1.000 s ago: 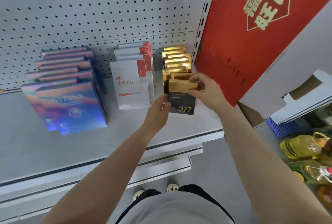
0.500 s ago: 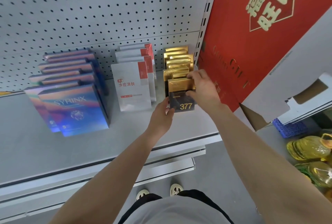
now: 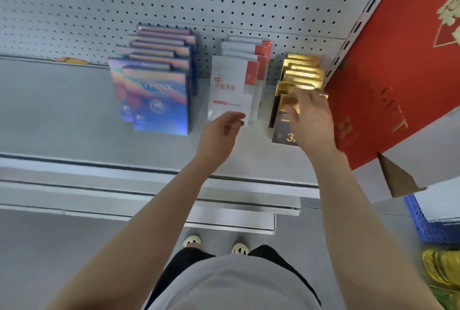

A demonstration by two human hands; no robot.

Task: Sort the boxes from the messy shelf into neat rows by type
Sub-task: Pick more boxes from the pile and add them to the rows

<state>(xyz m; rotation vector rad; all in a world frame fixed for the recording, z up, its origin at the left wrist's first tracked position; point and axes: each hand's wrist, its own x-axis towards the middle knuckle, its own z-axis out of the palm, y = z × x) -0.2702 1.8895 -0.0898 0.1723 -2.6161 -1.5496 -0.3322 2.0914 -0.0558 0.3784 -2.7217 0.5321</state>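
Gold-and-black boxes lined up at 2 o'clock on the shelf, tight against the red carton. Front gold-and-black box now standing in the row, no longer pinched from both sides as half a second ago. Left hand pulled off it and drifting toward 12 o'clock, fingers loosely curled, holding nothing, tips just at the lower edge of the white-and-red boxes. Right hand flattened over the front gold box, fingers spread and fairly straight, pressing or patting rather than gripping; cannot tell whether the thumb hooks an edge. Blue iridescent boxes at 10 o'clock, two staggered files, a little ragged. Three types already separated into three rows. Reads as a final squaring-up of the gold row; probably only tidying of the blue and white rows left.
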